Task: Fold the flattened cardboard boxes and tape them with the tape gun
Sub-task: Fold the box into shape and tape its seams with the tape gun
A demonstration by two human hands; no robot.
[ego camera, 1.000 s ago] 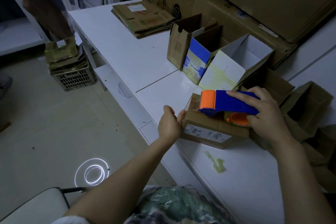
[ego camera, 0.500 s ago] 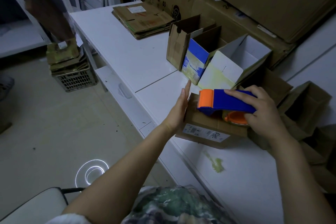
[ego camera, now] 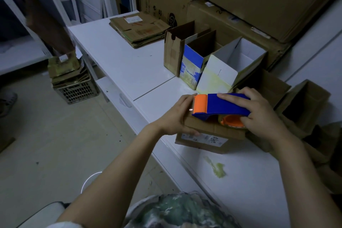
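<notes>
- White table (ego camera: 129, 65), with a seam across its top.
- Stack of flattened cardboard (ego camera: 138, 29) at the far end.
- Brown open box (ego camera: 172, 55), blue box (ego camera: 190, 68) and white box (ego camera: 218, 74), upright in a touching row toward the back edge.
- Labelled brown box (ego camera: 203, 139) near the front edge.
- Crumpled yellowish scrap (ego camera: 217, 167) nearer the near end.

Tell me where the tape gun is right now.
In the head view, right of centre, the tape gun rests on top of the small brown box, gripped by the right hand, just in front of the open white box.
</notes>
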